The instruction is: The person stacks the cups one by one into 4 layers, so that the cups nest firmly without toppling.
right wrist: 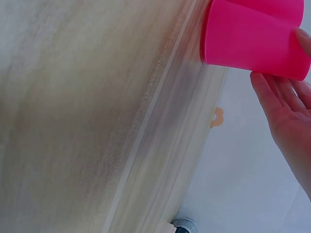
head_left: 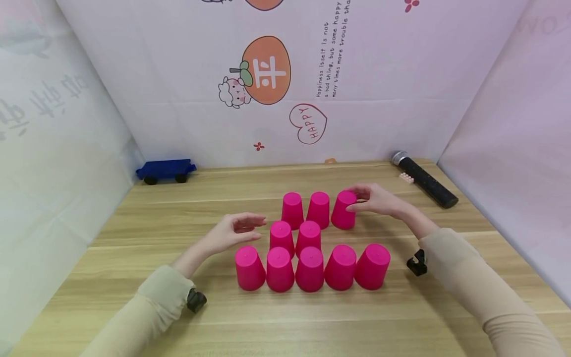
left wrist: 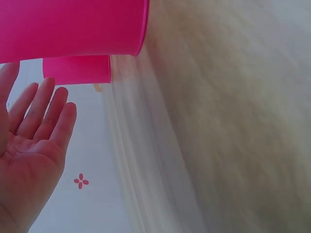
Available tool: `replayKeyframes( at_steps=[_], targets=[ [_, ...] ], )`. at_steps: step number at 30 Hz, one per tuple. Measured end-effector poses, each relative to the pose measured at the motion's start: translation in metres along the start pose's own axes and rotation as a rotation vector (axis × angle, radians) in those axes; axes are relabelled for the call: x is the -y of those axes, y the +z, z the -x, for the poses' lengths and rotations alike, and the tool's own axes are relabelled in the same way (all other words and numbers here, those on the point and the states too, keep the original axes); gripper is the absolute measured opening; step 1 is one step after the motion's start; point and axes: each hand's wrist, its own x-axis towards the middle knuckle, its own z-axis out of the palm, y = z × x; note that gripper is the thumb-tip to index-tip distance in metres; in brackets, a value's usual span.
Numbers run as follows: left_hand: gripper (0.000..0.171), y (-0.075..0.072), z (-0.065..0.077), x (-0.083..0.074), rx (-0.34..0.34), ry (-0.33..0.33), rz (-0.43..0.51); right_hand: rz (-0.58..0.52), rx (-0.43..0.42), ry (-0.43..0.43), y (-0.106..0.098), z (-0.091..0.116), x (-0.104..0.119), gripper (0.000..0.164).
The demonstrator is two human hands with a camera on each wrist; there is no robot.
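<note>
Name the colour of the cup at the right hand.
The cup at the right hand is bright pink; the head view shows it best.

The left forearm (head_left: pixel 144 307) and right forearm (head_left: pixel 479 287) are stretched forward and inward, the right extended farther. The left hand (head_left: pixel 234 231) is held with fingers loosely extended; by the right hand (head_left: pixel 375 199), a pinch is formed between thumb and fingers.

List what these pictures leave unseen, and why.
Head view: lower parts of the middle-row cups, hidden by the front-row cups.
Left wrist view: the nearest cup's closed end, cut off by the left edge.
Right wrist view: most of the microphone, below the bottom edge.
</note>
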Motion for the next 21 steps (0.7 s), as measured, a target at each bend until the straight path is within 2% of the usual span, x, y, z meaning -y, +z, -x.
replayKeyframes(
  at_steps=[4,10,21],
  targets=[
    [0.053,0.003,-0.005,-0.003,0.038,-0.007,0.022,0.001,0.012,-0.001,0.001,-0.001,0.000,0.052],
    [0.057,0.009,-0.013,-0.010,0.075,-0.016,0.004,-0.010,0.023,-0.002,0.002,-0.001,0.000,0.051],
    [0.056,0.016,-0.024,-0.015,0.129,0.014,-0.005,-0.025,0.031,-0.013,0.003,0.000,0.000,0.052]
  ],
)
